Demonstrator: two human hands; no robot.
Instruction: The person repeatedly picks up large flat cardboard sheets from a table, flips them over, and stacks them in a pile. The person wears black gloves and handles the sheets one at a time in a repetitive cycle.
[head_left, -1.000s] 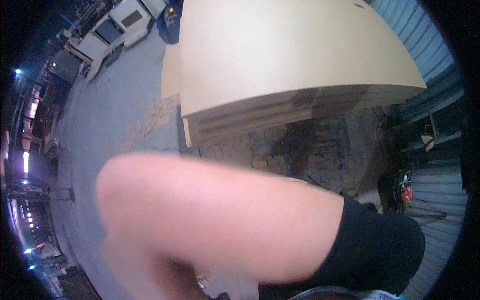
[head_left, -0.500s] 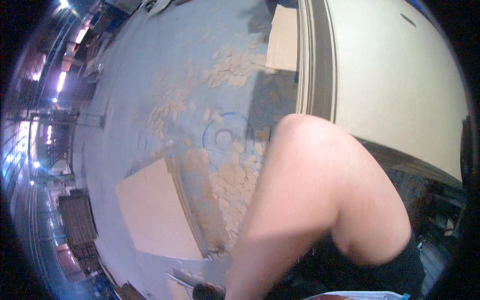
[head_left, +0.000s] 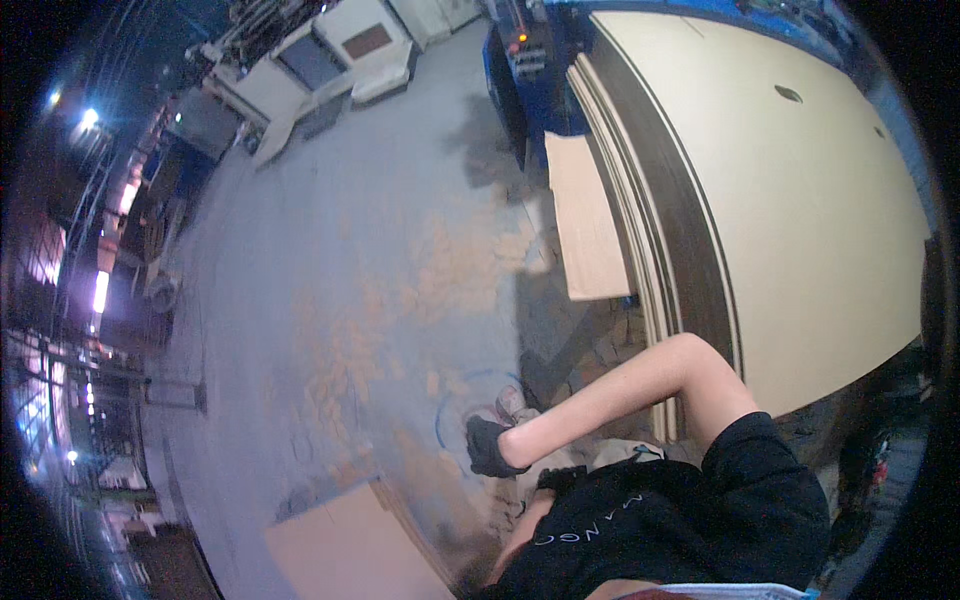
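Observation:
My right arm, bare below a black short sleeve, bends at the elbow beside a stack of large pale sheets (head_left: pixel 800 230). At its end, my right hand (head_left: pixel 490 447) wears a dark glove and hangs in front of my body, above my light shoes (head_left: pixel 512 400). Its fingers are blurred, and I see nothing clearly held in it. Part of my left forearm shows low in the picture; my left hand (head_left: pixel 566 478), seemingly dark-gloved too, is close to my shirt and trousers, its fingers hidden. The top sheet has a small oval hole.
Tan scraps (head_left: pixel 340 370) lie scattered over the grey floor. A tan sheet (head_left: pixel 590 220) leans against the stack's left side. Another stack of tan sheets (head_left: pixel 350 545) lies at the lower left. White machinery (head_left: pixel 340 55) stands at the far end, with blue equipment (head_left: pixel 540 80) nearer the stack.
My right arm, large and near before, has drawn lower, and its gloved hand has come from the bottom edge to before my body. The view has shifted, showing the machinery, my shirt and shoes.

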